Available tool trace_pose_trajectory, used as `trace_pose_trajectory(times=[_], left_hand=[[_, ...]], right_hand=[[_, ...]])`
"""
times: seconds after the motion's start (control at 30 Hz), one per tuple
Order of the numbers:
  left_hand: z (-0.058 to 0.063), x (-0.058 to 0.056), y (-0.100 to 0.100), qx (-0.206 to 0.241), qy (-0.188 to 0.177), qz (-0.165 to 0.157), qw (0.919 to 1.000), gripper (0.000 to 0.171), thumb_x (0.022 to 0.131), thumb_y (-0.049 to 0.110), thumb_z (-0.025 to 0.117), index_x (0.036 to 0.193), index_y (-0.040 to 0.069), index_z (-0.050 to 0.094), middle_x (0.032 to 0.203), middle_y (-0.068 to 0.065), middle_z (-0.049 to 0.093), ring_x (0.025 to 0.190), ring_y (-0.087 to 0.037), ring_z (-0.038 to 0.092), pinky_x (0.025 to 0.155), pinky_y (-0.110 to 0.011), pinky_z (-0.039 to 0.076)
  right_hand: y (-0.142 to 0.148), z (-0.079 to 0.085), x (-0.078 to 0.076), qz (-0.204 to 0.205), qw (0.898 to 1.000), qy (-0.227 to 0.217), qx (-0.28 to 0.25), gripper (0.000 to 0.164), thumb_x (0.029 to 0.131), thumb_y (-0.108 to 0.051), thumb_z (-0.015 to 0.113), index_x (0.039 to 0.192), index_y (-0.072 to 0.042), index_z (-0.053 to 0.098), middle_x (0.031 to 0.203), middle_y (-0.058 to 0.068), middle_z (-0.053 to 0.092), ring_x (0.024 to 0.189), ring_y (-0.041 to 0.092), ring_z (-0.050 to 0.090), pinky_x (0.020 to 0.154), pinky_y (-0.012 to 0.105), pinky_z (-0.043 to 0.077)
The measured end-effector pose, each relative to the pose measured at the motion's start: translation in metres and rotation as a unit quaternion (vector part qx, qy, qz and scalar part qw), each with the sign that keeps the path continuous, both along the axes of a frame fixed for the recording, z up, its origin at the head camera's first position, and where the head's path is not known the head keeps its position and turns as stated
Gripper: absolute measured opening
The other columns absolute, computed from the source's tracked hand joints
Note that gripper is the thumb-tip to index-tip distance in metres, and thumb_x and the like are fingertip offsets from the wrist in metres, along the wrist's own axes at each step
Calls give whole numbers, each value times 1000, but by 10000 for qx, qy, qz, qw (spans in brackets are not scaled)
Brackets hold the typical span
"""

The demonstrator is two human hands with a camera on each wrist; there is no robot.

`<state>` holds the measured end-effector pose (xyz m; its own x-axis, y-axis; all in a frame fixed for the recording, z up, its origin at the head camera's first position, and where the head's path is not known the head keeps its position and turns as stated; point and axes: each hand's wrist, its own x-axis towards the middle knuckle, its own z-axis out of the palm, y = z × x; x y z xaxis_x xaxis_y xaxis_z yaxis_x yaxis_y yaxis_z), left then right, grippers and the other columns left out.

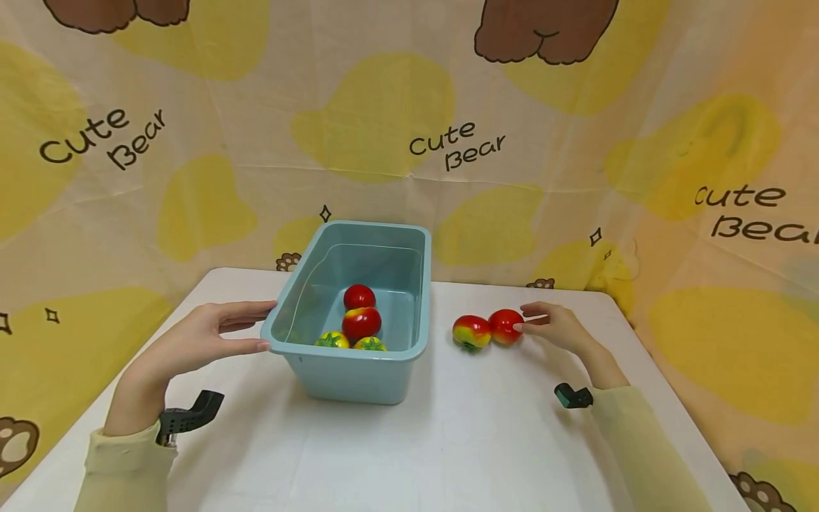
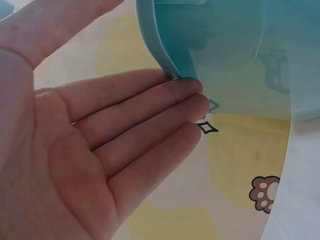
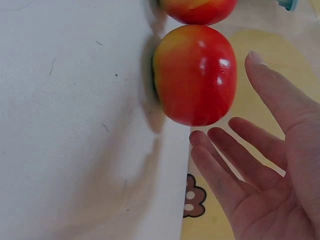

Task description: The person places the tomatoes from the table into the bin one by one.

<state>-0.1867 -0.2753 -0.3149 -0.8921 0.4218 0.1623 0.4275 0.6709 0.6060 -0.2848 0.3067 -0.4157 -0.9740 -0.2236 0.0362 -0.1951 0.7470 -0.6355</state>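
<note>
My left hand (image 1: 198,334) is at the near left corner of a light blue plastic bin (image 1: 358,373), its fingers straight and the fingertips at the rim (image 2: 150,35). Inside the bin lie red tomatoes (image 1: 361,324) and yellow-green ones with green leafy tops (image 1: 333,340). To the right of the bin, two glossy red and yellow tomatoes sit side by side on the table, one (image 1: 472,332) on the left and one (image 1: 505,326) on the right. Around the right-hand tomato (image 3: 197,75), my right hand (image 1: 555,328) spreads its thumb and loosely bent fingers, without gripping it.
A white table (image 1: 473,441) carries everything. Behind it and at the sides hangs a cloth (image 1: 384,121) printed with yellow patches, bears and "Cute Bear" lettering. A black strap device (image 1: 192,416) is on the left wrist, and another (image 1: 572,396) on the right.
</note>
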Motion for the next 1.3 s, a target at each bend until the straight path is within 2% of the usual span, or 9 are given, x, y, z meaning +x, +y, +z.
trace_pose_trajectory(times=[0.13,0.37,0.63,1.13,1.3], left_hand=[[-1,0,0,-18,14,7,10000,60,83,37,73,136,18,53,131,-2,59,118,-26,58,92,-6,42],[-1,0,-1,-68,93,10,9999,59,82,37,73,135,19,54,130,-2,60,116,-19,60,92,-7,43],[1,1,0,-78,47,31,10000,60,83,37,73,136,17,53,131,-2,59,117,-16,59,92,-7,43],[0,0,-1,-63,86,16,9999,60,82,37,73,136,17,53,131,-3,60,116,-12,59,92,-6,43],[-1,0,-1,-60,71,10,10000,61,82,38,73,136,16,53,131,-3,60,116,-16,59,92,-6,43]], right_hand=[[-1,-6,-2,-26,9999,-115,-39,62,85,-42,70,131,-3,54,125,20,60,110,36,60,92,46,53],[-8,-13,-7,-31,9998,-185,-55,67,83,-45,70,132,-5,52,127,20,58,110,37,60,92,46,53],[-14,-20,-9,-60,9994,-332,-102,71,80,-41,74,135,-4,48,131,22,54,112,38,58,94,47,52],[-14,-20,-8,-102,9992,-363,-102,71,81,-41,74,137,-5,47,131,21,53,112,37,58,93,46,53],[-11,-20,-8,-156,9988,-452,-105,72,81,-43,73,137,-7,47,132,20,53,113,37,56,93,46,52]])
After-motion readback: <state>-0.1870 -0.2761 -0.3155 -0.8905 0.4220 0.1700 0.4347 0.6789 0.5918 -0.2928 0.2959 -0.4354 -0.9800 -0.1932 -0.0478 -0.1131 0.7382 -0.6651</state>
